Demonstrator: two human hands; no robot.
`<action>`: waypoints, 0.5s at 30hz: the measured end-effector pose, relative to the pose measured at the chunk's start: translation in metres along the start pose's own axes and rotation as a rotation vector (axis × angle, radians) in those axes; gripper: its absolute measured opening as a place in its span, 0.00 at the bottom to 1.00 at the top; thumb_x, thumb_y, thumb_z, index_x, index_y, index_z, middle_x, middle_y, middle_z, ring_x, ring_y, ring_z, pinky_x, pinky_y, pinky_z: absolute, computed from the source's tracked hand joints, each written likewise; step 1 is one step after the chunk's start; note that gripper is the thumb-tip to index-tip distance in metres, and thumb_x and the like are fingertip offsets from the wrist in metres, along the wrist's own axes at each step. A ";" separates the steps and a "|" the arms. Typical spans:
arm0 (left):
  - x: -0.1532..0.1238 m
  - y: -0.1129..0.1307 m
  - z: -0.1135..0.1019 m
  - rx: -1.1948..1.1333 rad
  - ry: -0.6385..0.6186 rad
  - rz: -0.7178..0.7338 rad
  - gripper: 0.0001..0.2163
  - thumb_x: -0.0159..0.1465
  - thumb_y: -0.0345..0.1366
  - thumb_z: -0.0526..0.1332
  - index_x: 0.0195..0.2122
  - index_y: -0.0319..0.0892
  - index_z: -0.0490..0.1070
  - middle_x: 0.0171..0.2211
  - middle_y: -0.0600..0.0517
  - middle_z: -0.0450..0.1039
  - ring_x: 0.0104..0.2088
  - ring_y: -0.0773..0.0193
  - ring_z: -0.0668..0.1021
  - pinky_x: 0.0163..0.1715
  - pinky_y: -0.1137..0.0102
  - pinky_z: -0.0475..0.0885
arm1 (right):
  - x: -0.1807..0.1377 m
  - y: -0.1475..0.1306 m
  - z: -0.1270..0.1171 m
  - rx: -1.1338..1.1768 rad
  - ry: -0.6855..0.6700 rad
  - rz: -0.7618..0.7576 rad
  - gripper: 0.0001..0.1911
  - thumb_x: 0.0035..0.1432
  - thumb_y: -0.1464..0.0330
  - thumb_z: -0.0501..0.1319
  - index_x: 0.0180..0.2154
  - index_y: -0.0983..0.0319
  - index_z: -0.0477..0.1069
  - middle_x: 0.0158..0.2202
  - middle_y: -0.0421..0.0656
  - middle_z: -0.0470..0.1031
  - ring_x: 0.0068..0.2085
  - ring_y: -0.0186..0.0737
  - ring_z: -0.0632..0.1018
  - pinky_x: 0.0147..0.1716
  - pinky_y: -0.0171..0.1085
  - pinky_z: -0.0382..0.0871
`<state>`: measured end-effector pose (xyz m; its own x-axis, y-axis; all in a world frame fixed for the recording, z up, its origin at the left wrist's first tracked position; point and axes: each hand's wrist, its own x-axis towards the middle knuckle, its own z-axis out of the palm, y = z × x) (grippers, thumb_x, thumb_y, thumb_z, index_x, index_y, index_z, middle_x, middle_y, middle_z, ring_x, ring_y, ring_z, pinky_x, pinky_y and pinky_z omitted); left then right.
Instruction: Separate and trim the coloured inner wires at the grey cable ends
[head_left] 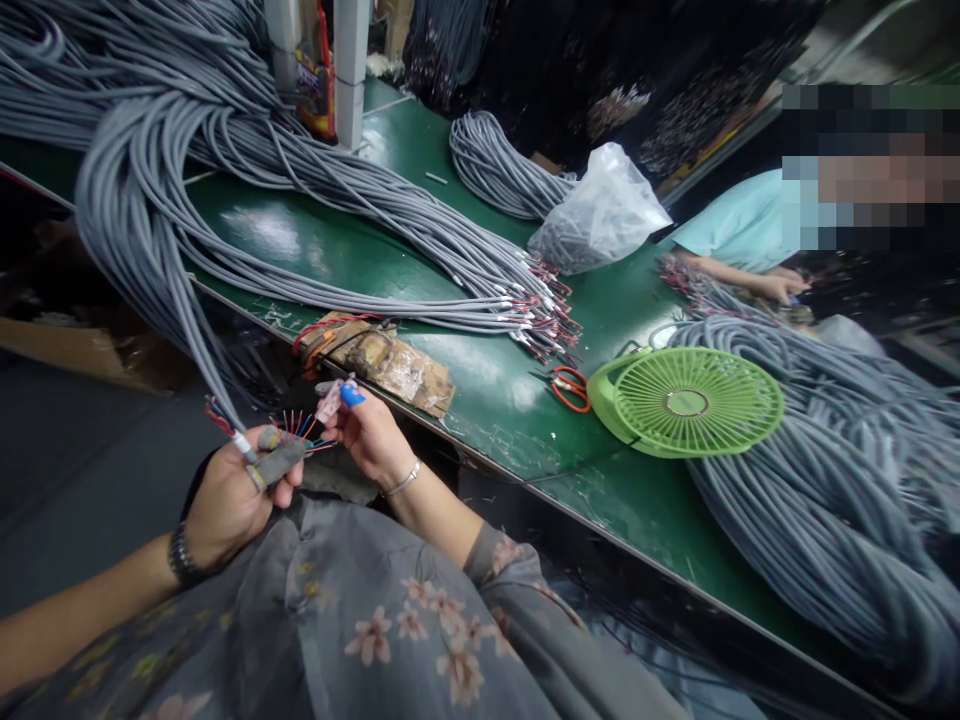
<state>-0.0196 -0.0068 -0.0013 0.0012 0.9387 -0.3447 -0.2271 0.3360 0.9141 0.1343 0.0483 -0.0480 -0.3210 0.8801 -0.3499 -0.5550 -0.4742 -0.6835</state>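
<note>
My left hand (232, 500) is closed around the end of a grey cable (204, 355), with grey finger covers on its thumb and a finger. Thin coloured wires (296, 425) fan out from that cable end between my two hands. My right hand (367, 430) pinches at the wire tips, its fingers wrapped in pale and blue covers. From my left hand the cable runs up to a thick bundle of grey cables (127, 190) hanging over the table edge. More cable ends with white sleeves and bared coloured wires (536, 310) lie on the table.
On the green table (495, 385) are a taped wooden block (397, 365), orange-handled scissors (571, 390), a green fan (686, 402) and a plastic bag (600, 210). Coiled cables (825, 480) cover the right side. A co-worker (742, 225) handles wires across the table. A metal post (349, 75) stands behind.
</note>
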 end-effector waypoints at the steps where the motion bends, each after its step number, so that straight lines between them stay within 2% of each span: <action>1: 0.000 0.000 0.000 -0.002 0.009 0.003 0.16 0.45 0.44 0.80 0.18 0.43 0.74 0.16 0.55 0.75 0.13 0.73 0.67 0.16 0.76 0.61 | -0.001 0.001 0.000 -0.010 -0.001 -0.012 0.19 0.65 0.52 0.70 0.33 0.61 0.76 0.29 0.39 0.77 0.28 0.32 0.73 0.29 0.31 0.73; 9: 0.006 -0.003 0.004 -0.016 0.040 -0.008 0.17 0.44 0.44 0.80 0.20 0.43 0.73 0.17 0.55 0.75 0.14 0.73 0.68 0.16 0.76 0.62 | 0.000 0.006 -0.002 0.004 0.048 -0.063 0.21 0.58 0.50 0.75 0.32 0.61 0.77 0.26 0.38 0.77 0.27 0.32 0.74 0.28 0.31 0.71; 15: 0.011 -0.007 0.007 -0.011 0.039 -0.023 0.18 0.43 0.46 0.79 0.20 0.43 0.72 0.16 0.56 0.74 0.13 0.73 0.67 0.15 0.77 0.61 | -0.001 0.005 -0.001 0.010 0.057 -0.075 0.18 0.62 0.52 0.73 0.36 0.61 0.79 0.35 0.45 0.85 0.35 0.38 0.82 0.34 0.34 0.74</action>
<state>-0.0109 0.0019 -0.0101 -0.0311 0.9268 -0.3743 -0.2379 0.3568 0.9034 0.1328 0.0456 -0.0519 -0.2343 0.9130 -0.3339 -0.5838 -0.4068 -0.7027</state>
